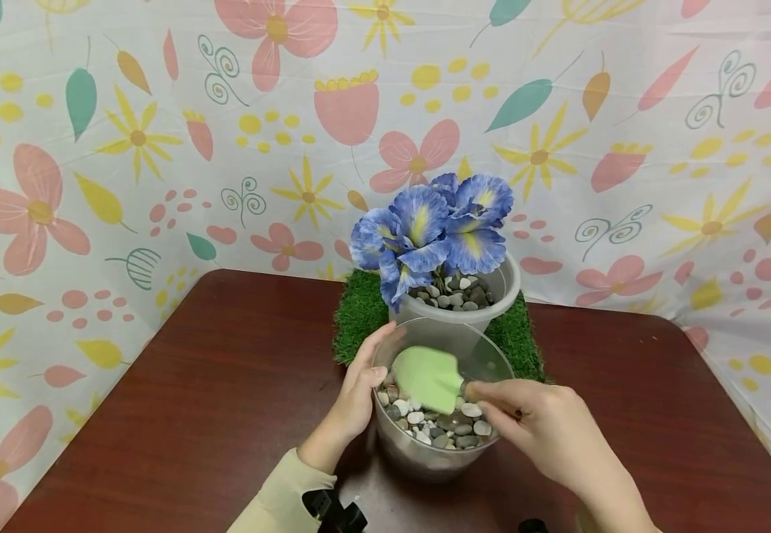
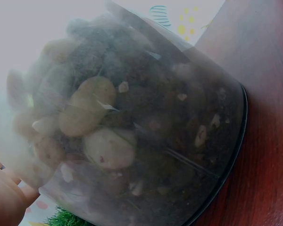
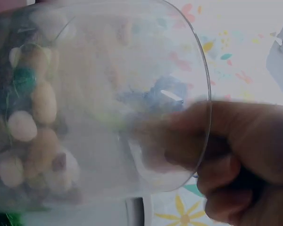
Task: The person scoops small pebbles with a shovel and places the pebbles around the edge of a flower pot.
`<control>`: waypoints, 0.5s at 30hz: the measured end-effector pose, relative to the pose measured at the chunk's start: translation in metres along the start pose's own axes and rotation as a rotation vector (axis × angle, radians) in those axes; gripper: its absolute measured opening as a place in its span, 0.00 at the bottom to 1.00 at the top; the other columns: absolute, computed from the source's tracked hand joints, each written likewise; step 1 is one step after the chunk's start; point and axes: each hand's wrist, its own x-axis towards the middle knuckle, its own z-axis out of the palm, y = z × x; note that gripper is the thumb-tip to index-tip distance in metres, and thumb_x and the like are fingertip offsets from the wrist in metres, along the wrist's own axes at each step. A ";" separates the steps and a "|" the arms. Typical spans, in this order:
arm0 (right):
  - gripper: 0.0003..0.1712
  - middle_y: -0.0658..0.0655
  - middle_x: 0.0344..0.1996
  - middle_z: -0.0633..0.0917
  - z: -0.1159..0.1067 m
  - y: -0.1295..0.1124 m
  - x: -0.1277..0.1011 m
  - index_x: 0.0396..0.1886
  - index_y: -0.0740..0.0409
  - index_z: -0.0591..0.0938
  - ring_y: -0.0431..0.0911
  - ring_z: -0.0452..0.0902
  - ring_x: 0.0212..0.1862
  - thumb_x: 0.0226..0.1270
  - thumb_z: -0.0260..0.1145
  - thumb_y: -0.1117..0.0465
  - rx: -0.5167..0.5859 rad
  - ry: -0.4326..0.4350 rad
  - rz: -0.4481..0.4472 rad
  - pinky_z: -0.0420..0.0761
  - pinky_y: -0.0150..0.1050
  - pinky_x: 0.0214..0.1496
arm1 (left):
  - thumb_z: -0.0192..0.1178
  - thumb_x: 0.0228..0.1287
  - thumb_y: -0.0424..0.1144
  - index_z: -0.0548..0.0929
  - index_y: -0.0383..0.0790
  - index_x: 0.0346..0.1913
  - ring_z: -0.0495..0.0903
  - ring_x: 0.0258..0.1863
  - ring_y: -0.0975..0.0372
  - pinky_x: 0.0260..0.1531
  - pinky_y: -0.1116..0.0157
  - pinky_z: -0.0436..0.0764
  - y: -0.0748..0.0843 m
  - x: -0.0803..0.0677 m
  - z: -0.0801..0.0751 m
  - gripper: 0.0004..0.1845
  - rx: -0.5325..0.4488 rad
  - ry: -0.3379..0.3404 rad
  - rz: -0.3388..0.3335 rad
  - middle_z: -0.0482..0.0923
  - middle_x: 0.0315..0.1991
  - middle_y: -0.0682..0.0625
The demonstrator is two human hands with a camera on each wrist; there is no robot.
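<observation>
A clear plastic pot (image 1: 419,463) stands on the table, with a layer of mixed pebbles (image 1: 442,433) inside. My left hand (image 1: 359,392) holds the pot's left side near the rim, its thumb on the near side. Through the hazy wall in the left wrist view, pebbles (image 2: 111,148) lie over dark soil (image 2: 179,141). My right hand (image 1: 552,426) reaches over the right rim and grips a small shovel by its short brown handle. The shovel's light green blade (image 1: 428,377) is inside the pot, above the pebbles. In the right wrist view the curled fingers (image 3: 217,174) overlap the rim.
Behind the pot, a white flowerpot (image 1: 508,292) with blue irises (image 1: 425,226) and pebbles stands on a square of artificial grass (image 1: 359,314). The dark red-brown table (image 1: 226,385) runs back to a flower-printed cloth (image 1: 159,148).
</observation>
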 end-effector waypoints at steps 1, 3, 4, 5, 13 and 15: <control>0.19 0.40 0.34 0.85 0.000 -0.001 0.000 0.38 0.45 0.85 0.26 0.72 0.25 0.44 0.70 0.66 0.023 -0.015 0.005 0.64 0.19 0.23 | 0.35 0.57 0.37 0.53 0.32 0.66 0.57 0.64 0.48 0.60 0.47 0.55 0.000 0.000 0.000 0.31 0.003 0.002 0.002 0.60 0.62 0.33; 0.18 0.41 0.35 0.85 0.001 -0.002 0.000 0.38 0.45 0.85 0.24 0.70 0.25 0.45 0.69 0.66 0.065 -0.040 0.008 0.63 0.17 0.23 | 0.36 0.57 0.37 0.53 0.30 0.66 0.57 0.64 0.49 0.61 0.53 0.56 0.000 0.000 0.000 0.31 -0.002 0.004 0.012 0.60 0.62 0.32; 0.18 0.40 0.35 0.85 0.001 -0.003 0.000 0.38 0.45 0.85 0.24 0.70 0.25 0.45 0.69 0.66 0.070 -0.046 0.011 0.63 0.17 0.23 | 0.35 0.57 0.37 0.53 0.29 0.66 0.58 0.64 0.49 0.61 0.55 0.57 0.000 0.000 0.000 0.31 -0.002 0.004 0.014 0.60 0.62 0.32; 0.18 0.40 0.34 0.85 0.001 -0.003 0.001 0.38 0.45 0.85 0.24 0.68 0.24 0.45 0.69 0.66 0.064 -0.045 0.009 0.62 0.17 0.22 | 0.35 0.57 0.37 0.53 0.30 0.66 0.58 0.64 0.49 0.61 0.56 0.57 0.000 0.000 0.000 0.31 -0.001 0.005 0.013 0.60 0.62 0.33; 0.18 0.40 0.33 0.85 -0.005 0.000 0.000 0.37 0.45 0.85 0.24 0.66 0.22 0.45 0.69 0.68 0.141 -0.085 -0.008 0.63 0.16 0.22 | 0.34 0.57 0.35 0.53 0.35 0.67 0.59 0.62 0.43 0.58 0.43 0.56 -0.002 0.000 0.000 0.31 -0.035 -0.005 0.005 0.59 0.63 0.33; 0.18 0.41 0.32 0.85 -0.006 0.001 -0.001 0.38 0.46 0.85 0.24 0.66 0.21 0.46 0.68 0.68 0.188 -0.100 -0.011 0.63 0.16 0.22 | 0.34 0.57 0.35 0.53 0.34 0.67 0.59 0.62 0.42 0.57 0.42 0.57 -0.002 0.000 0.000 0.31 -0.046 -0.011 0.001 0.58 0.63 0.33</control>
